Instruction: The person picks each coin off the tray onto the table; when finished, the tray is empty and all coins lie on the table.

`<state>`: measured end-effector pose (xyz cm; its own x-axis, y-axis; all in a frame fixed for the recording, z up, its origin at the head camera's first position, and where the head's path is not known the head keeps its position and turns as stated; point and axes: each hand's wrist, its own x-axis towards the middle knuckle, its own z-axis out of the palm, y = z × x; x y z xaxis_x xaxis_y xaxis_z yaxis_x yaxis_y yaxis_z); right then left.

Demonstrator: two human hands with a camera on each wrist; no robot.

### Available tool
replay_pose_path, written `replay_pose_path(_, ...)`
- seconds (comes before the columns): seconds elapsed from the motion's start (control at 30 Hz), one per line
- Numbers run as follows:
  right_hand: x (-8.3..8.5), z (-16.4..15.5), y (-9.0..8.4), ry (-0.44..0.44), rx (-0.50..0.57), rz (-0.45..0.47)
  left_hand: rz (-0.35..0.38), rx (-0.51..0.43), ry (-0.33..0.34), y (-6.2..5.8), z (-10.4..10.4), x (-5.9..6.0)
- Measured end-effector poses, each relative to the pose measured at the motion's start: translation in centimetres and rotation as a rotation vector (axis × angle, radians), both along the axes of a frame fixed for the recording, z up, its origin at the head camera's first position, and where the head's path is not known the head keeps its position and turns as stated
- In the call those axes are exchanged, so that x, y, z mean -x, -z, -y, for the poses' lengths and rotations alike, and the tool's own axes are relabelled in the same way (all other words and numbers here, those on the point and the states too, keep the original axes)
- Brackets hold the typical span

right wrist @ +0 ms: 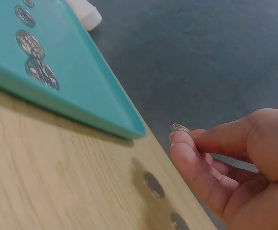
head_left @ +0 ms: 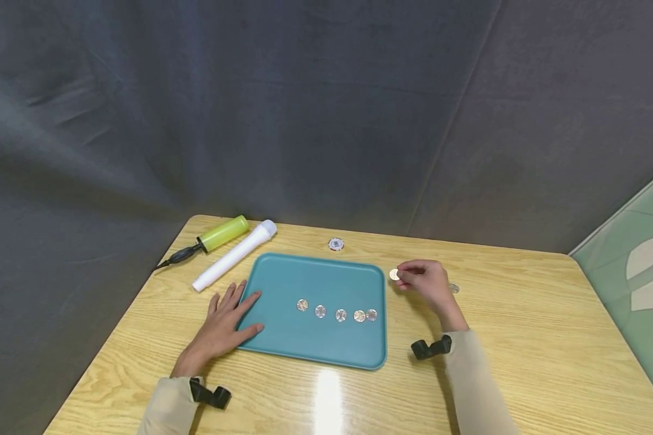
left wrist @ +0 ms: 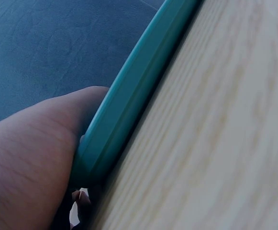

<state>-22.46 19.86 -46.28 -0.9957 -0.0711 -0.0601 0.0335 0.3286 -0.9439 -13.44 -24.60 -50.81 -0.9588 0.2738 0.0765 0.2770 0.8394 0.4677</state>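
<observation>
Pinching a coin [head_left: 394, 274] between fingertips, our right hand [head_left: 425, 282] hovers just beyond the tray's [head_left: 315, 281] far right corner. Our left hand [head_left: 223, 326] lies flat, fingers straight, against the tray's left edge. Five coins [head_left: 337, 313] sit in a row inside; a white tube [head_left: 234, 254] lies behind.

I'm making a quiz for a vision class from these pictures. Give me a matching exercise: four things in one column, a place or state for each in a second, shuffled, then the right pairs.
Things:
1. left hand
2. right hand
3. row of coins
4. white tube

Places or states:
A. lying inside the teal tray
B. pinching a single coin
C. on the table beside a green tube
D. resting flat on the tray's left edge

Pairs: 1-D, 2-B, 3-A, 4-C
</observation>
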Motion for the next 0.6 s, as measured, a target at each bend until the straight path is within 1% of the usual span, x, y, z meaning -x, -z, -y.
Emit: replay_pose_path(0.6, -1.1, -4.8, -0.3, 0.034, 0.058, 0.021, -0.004, -0.013, 0.001, 0.0, 0.0, -0.1)
